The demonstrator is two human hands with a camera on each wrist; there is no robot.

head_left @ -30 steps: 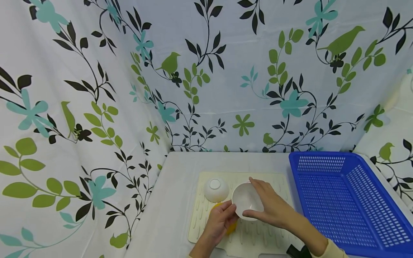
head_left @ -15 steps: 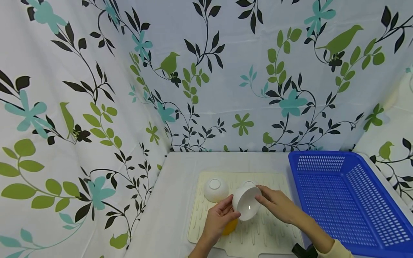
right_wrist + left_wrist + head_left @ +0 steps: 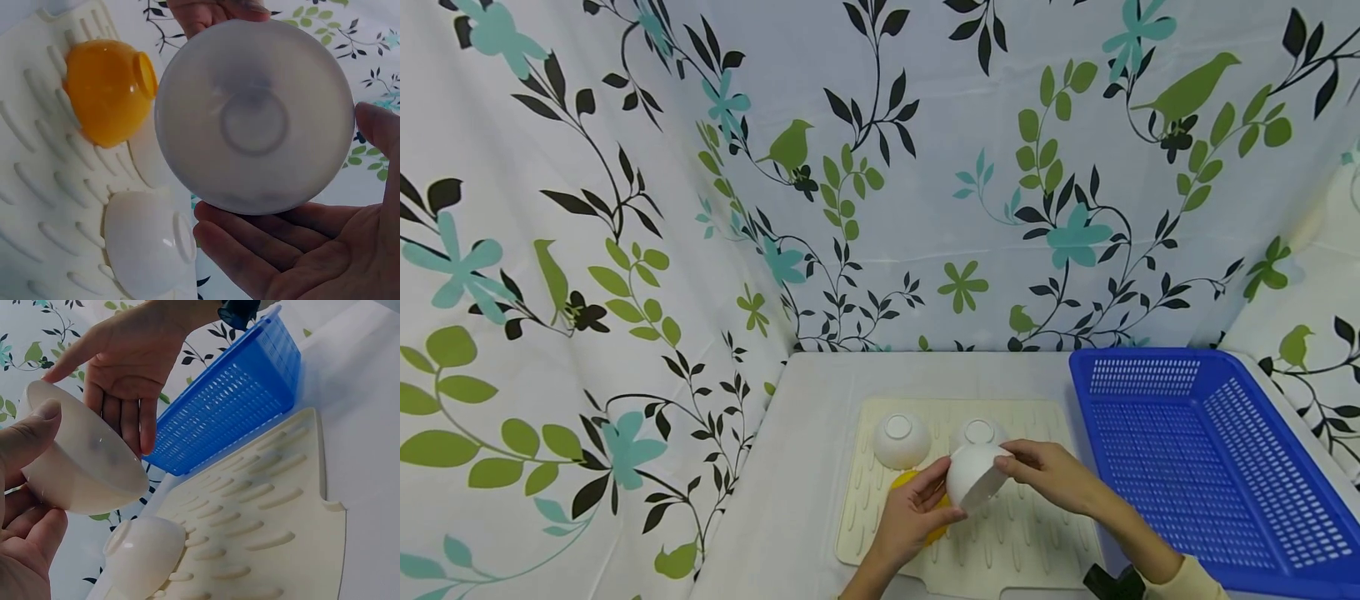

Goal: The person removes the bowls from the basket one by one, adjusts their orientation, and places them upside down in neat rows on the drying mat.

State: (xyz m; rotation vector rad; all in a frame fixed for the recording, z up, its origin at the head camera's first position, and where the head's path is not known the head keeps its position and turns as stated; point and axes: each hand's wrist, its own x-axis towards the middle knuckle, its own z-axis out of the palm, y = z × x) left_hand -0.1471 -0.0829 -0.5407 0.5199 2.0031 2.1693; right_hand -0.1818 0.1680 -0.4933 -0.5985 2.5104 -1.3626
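A white bowl point(image 3: 972, 477) is held in the air above a cream drying mat point(image 3: 1030, 542), tilted with its mouth toward the lower right. My left hand point(image 3: 906, 521) grips it by the side, thumb and fingers on opposite faces. On the far side, my right hand point(image 3: 1060, 477) holds the rim; the right wrist view has its thumb and fingertips spread along the bowl's edge. Two other white bowls, one at the left point(image 3: 901, 442) and one behind the held bowl point(image 3: 979, 432), lie upside down on the mat. A yellow bowl point(image 3: 109, 94), also upside down, is partly hidden by my left hand in the head view.
To the right of the mat stands a large blue plastic basket point(image 3: 1195, 467) with perforated walls. A white table point(image 3: 797, 467) carries everything, and a patterned curtain point(image 3: 880, 233) hangs behind and to the left. A dark band point(image 3: 1112, 582) sits at my right wrist.
The held bowl has turned from its inside facing the head camera to mostly its outside showing. My right hand has moved slightly right and down along the rim, revealing the white bowl behind.
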